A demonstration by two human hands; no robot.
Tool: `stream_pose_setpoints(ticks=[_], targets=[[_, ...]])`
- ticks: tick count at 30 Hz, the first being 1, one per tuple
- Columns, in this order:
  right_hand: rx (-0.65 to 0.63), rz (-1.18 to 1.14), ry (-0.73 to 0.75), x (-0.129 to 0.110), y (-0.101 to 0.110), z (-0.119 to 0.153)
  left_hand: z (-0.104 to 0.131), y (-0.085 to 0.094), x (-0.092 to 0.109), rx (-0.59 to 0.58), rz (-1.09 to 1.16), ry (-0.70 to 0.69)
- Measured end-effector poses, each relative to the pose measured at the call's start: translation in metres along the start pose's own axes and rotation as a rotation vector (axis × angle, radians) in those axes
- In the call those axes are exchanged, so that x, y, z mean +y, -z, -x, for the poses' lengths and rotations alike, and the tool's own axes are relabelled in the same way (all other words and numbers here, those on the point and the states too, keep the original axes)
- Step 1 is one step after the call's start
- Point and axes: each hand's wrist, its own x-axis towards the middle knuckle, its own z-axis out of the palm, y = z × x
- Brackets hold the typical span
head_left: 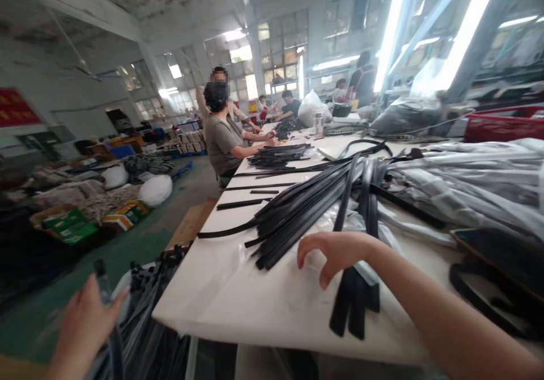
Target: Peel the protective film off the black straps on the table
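My right hand [335, 252] hovers over the white tabletop, fingers curved and apart, with nothing between them. Just beyond it lies a large bundle of long black straps [297, 210]. Several more straps [355, 300] run under my right wrist, their cut ends towards the near edge. At lower left, beyond the table edge, my left hand [83, 323] is blurred by motion, its thumb and fingers spread. One black strap [102, 278] passes between that thumb and the fingers; no firm grip on it shows. Beneath and beside it hangs a heap of black straps [148, 306].
The white table [204, 300] stretches away, with loose strips and another strap pile [280, 156] further back. White wrapped material [476, 187] covers its right side near a red crate [504, 123]. A co-worker [225, 136] works at the left edge. Boxes and sacks [156, 190] line the floor.
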Motion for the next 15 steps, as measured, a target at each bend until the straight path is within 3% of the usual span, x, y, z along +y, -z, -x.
stream_pose_setpoints(ticks=[2, 5, 7, 9, 11, 15], targets=[[0.006, 0.117, -0.04, -0.001, -0.004, -0.002, 0.02, 0.001, 0.062, 0.018, 0.163, -0.163], [0.08, 0.114, -0.048, -0.004, -0.012, -0.012, 0.071, 0.003, 0.153, -0.179, 0.499, -0.557], [0.171, -0.053, 0.034, -0.011, -0.017, -0.018, 0.105, 0.002, 0.2, -0.305, 0.65, -0.656], [0.278, -0.283, 0.162, -0.023, -0.023, -0.022, 0.129, 0.003, 0.234, -0.358, 0.875, -0.596], [0.354, -0.476, 0.272, -0.038, -0.03, -0.024, 0.143, 0.007, 0.251, -0.302, 1.126, -0.41], [0.372, -0.524, 0.407, -0.058, -0.044, -0.027, 0.147, 0.02, 0.251, -0.159, 1.446, -0.067]])
